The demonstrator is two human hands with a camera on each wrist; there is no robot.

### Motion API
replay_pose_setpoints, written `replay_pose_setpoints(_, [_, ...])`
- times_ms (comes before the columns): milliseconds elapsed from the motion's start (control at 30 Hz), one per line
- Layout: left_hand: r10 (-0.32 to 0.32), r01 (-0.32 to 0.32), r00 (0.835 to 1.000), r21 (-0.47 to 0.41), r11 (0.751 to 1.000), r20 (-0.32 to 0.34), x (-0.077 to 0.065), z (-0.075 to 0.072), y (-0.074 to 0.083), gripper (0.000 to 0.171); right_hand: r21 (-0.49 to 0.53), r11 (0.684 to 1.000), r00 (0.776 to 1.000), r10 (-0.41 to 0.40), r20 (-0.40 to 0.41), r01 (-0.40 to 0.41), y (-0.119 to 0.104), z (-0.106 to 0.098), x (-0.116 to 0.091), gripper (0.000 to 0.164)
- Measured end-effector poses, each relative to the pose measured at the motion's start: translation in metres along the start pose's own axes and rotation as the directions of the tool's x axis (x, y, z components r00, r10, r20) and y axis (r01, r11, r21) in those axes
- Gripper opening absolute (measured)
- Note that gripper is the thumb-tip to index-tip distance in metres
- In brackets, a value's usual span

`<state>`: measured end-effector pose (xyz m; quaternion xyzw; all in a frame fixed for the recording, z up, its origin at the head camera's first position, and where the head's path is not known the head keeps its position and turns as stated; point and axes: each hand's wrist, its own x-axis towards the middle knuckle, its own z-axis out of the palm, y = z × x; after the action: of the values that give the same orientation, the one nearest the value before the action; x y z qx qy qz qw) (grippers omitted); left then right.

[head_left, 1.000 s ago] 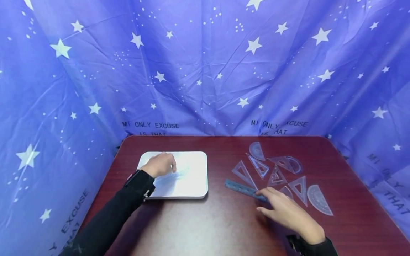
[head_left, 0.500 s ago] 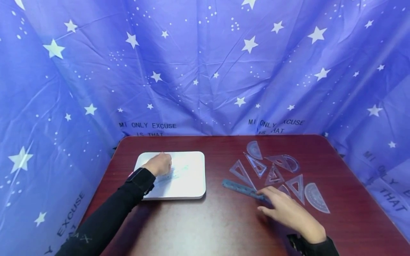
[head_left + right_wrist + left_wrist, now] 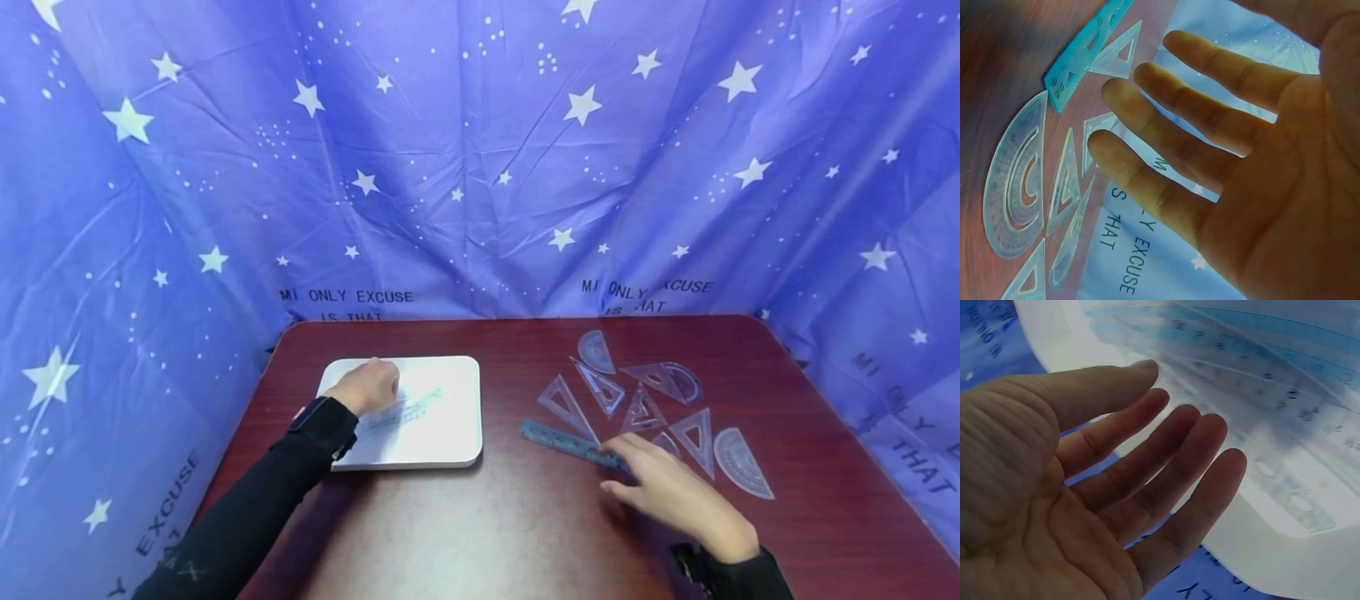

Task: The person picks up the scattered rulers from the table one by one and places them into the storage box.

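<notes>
My left hand (image 3: 367, 387) hovers over the white tray (image 3: 461, 433), its fingers loosely bent with nothing between them, as the left wrist view confirms. Clear rulers with blue bands (image 3: 1260, 369) lie in the tray just beyond the fingertips. On the right, my right hand (image 3: 667, 483) is over the near end of a blue stencil ruler (image 3: 562, 440); the thumb sits apart from the fingers. In the right wrist view, the fingers of this hand (image 3: 1210, 137) are spread and nearly straight, and the blue ruler (image 3: 1082, 59) shows beyond them on the table.
Clear set squares and protractors lie scattered on the right of the dark red table (image 3: 487, 533), including a protractor (image 3: 742, 462) at the far right and a set square (image 3: 696, 440) beside it. A starry blue curtain (image 3: 465, 167) hangs around the table.
The left hand's fingers have drawn back slightly, uncovering more of the rulers in the tray. My right hand stays over the blue ruler. The head view has shifted slightly.
</notes>
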<state>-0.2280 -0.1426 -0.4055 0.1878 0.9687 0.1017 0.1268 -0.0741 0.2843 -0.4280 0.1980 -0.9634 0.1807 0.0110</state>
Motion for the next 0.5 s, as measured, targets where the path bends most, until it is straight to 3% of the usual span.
replay_pose_setpoints(133, [0.003, -0.005, 0.999, -0.022, 1.000, -0.054, -0.008, -0.011, 0.011, 0.007, 0.020, 1.000, 1.000, -0.009, -0.001, 0.009, -0.001, 0.000, 0.007, 0.038])
replay_pose_setpoints(300, [0.009, -0.022, 0.988, -0.083, 0.996, -0.154, -0.018, -0.022, 0.023, 0.030, 0.062, 0.998, 1.000, 0.008, 0.004, -0.008, -0.004, 0.002, 0.020, 0.038])
replay_pose_setpoints(500, [-0.019, -0.027, 0.960, -0.159, 0.987, -0.281, -0.039, -0.020, 0.043, 0.036, 0.056, 0.998, 0.999, -0.024, -0.036, 0.026, -0.008, 0.014, 0.038, 0.044])
